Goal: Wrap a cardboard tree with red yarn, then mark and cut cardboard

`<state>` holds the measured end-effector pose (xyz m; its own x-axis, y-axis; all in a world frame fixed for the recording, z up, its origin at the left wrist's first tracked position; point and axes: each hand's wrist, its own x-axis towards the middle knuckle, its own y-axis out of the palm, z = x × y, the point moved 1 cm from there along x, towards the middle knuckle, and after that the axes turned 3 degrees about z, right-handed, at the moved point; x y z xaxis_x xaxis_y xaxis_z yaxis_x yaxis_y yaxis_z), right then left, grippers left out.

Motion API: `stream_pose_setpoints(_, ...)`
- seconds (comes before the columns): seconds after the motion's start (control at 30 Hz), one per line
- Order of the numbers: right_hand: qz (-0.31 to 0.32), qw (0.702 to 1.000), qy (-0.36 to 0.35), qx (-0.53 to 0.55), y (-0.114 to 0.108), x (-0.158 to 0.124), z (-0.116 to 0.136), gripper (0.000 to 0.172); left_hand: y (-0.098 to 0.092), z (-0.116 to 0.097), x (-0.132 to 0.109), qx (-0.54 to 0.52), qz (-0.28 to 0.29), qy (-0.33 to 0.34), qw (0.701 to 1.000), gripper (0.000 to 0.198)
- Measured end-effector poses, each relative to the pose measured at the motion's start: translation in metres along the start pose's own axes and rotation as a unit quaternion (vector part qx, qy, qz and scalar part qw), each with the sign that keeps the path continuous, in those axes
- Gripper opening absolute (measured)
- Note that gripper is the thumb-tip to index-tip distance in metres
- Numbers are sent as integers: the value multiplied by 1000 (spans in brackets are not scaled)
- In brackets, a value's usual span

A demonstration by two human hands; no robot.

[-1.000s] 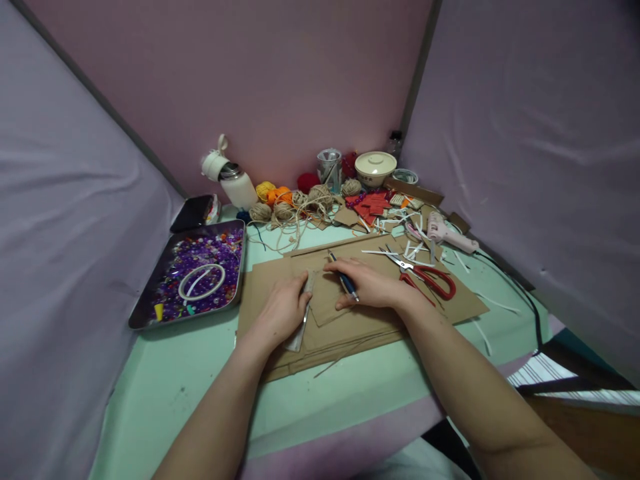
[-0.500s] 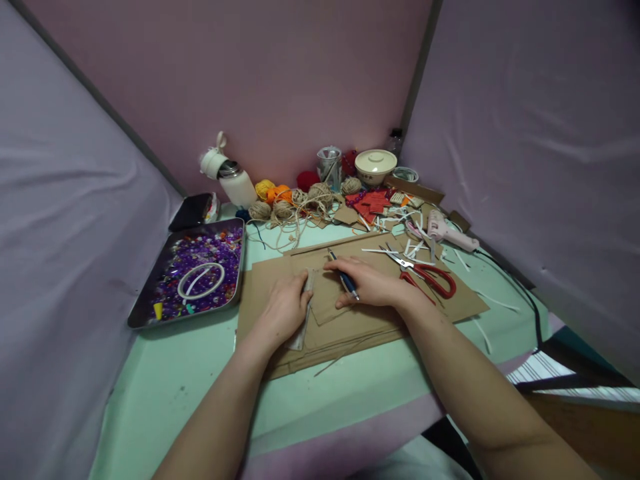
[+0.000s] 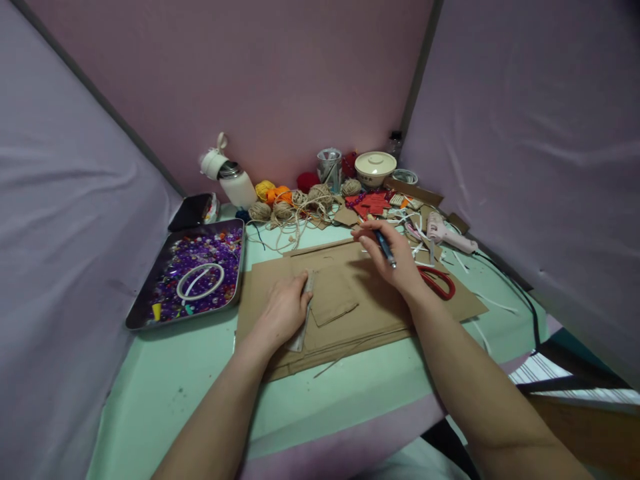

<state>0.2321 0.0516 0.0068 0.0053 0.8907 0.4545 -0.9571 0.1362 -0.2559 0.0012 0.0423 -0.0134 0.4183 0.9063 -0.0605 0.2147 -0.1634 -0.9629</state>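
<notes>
My left hand (image 3: 285,308) presses a clear ruler (image 3: 299,339) down on stacked brown cardboard sheets (image 3: 380,303). Just right of the ruler, a smaller squarish cardboard piece (image 3: 334,293) lies on the stack. My right hand (image 3: 393,257) is raised over the right part of the cardboard, its fingers closed round a dark blue pen (image 3: 385,249). Beneath and behind that hand are red-handled scissors (image 3: 441,283), mostly hidden; one handle loop shows.
A metal tray of purple beads (image 3: 243,267) stands at the left. Along the back are a white bottle (image 3: 239,187), yarn balls (image 3: 320,195), a tin and a lidded bowl (image 3: 375,168). A corded glue gun (image 3: 450,236) lies at the right among white strips.
My right hand has lifted off the small cardboard piece and moved right and back with the pen, now covering much of the scissors. My left hand has stayed on the ruler.
</notes>
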Motion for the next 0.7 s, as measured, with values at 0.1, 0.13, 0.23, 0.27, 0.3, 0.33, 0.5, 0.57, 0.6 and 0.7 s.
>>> stream_pose_setpoints(0.1, -45, 997, 22, 52, 3, 1, -1, 26, 0, 0, 0, -1, -2, 6, 1000, 43)
stream_pose_setpoints(0.13, -46, 996, 29, 68, 5, 1, -1, 27, 0, 1, 0, -3, -3, 7, 1000, 43)
stream_pose_setpoints(0.23, -36, 994, 43, 94, 11, 1, -1, 33, 1, 1, 0, -5, -4, 3, 1000, 42)
stream_pose_setpoints(0.27, -35, 994, 47, 90, 13, 1, -2, 36, 1, 1, 0, -5, -3, 2, 1000, 42)
stream_pose_setpoints(0.3, -35, 995, 50, 79, 15, 1, -2, 37, 1, 1, 0, -5, -4, 3, 1000, 42)
stream_pose_setpoints(0.33, -36, 996, 54, 62, 17, 0, -3, 39, 1, 1, 0, -5, -4, 3, 1000, 42)
stream_pose_setpoints(0.5, -5, 998, 67, 6, 31, -7, -2, 35, 1, 1, -1, -2, -7, 7, 1000, 44)
stream_pose_setpoints(0.57, 18, 997, 73, 21, 38, -11, 1, 32, 2, 1, -1, 0, -7, 9, 1000, 43)
stream_pose_setpoints(0.6, 30, 996, 79, 26, 41, -12, 2, 29, 2, 1, -1, 1, -8, 9, 1000, 43)
stream_pose_setpoints(0.7, 57, 993, 105, 27, 48, -17, 7, 21, 2, 1, 0, -1, -13, 13, 1000, 43)
